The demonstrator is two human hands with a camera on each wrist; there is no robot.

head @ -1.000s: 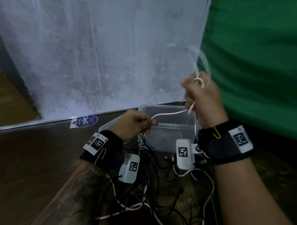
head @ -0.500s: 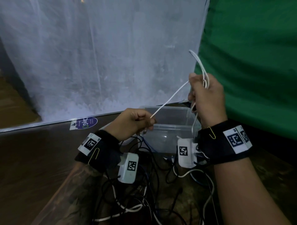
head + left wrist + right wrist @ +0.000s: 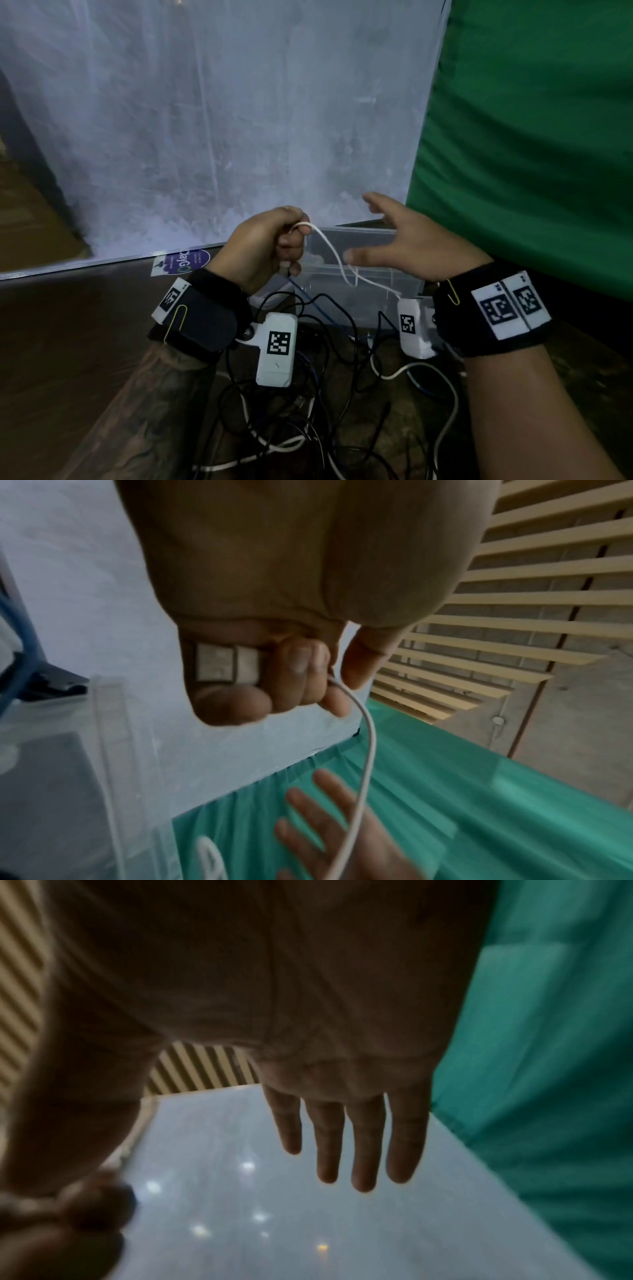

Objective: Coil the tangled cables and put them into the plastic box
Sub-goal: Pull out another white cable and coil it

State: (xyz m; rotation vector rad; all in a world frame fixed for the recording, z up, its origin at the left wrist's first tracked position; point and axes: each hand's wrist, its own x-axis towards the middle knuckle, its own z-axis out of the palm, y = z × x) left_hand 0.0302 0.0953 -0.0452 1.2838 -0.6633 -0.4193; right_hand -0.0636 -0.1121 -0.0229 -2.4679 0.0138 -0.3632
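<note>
My left hand [image 3: 274, 243] is curled into a fist above the clear plastic box [image 3: 404, 274] and grips a thin white cable [image 3: 337, 260]. In the left wrist view the white cable [image 3: 366, 750] leaves the fist beside a grey plug [image 3: 227, 663] held under the fingers [image 3: 301, 669]. The cable droops in a loop over the box. My right hand [image 3: 404, 240] hovers over the box with straight, spread fingers [image 3: 363, 1139] and holds nothing. A tangle of black, white and blue cables [image 3: 308, 411] lies on the dark floor in front of the box.
A white netted screen [image 3: 205, 120] stands behind the box and a green cloth [image 3: 531, 137] hangs at the right. A purple sticker [image 3: 185, 262] lies on the floor at the left of the box. Brown floor stretches away to the left.
My right hand has let go of the white cable, dropped lower and spread its fingers. My left hand has risen and moved right, keeping its grip on the cable, which now droops in a loop.
</note>
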